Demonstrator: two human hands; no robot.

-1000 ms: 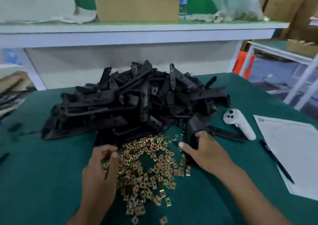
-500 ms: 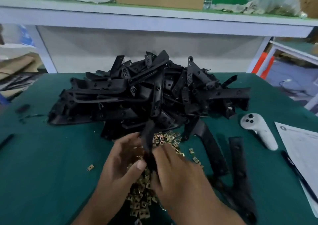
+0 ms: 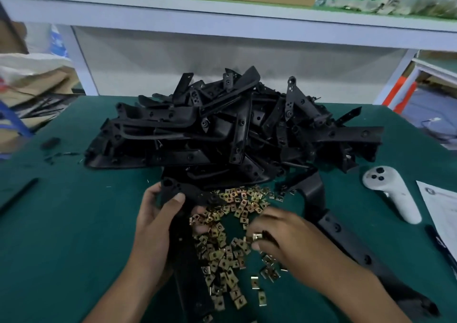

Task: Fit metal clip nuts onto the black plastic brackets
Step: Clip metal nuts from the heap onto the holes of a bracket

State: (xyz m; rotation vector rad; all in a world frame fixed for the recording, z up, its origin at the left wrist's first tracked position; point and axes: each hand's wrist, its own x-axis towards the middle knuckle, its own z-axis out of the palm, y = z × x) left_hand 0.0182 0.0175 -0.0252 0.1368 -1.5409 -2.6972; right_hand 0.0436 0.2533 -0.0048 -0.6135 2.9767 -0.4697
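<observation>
A bracket (image 3: 180,199) is gripped by the left hand (image 3: 158,221); a clip nut (image 3: 257,236) is pinched in the right hand (image 3: 284,238) just right of it.

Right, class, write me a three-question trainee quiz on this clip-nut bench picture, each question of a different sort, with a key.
1. True or false: the left hand grips a black plastic bracket.
2. What does the right hand pinch? A) a pen B) a metal clip nut C) the white controller
3. Fill in: the loose clip nuts lie on the green table in front of the ____ of brackets.

Key: 1 true; 2 B; 3 pile.
</observation>
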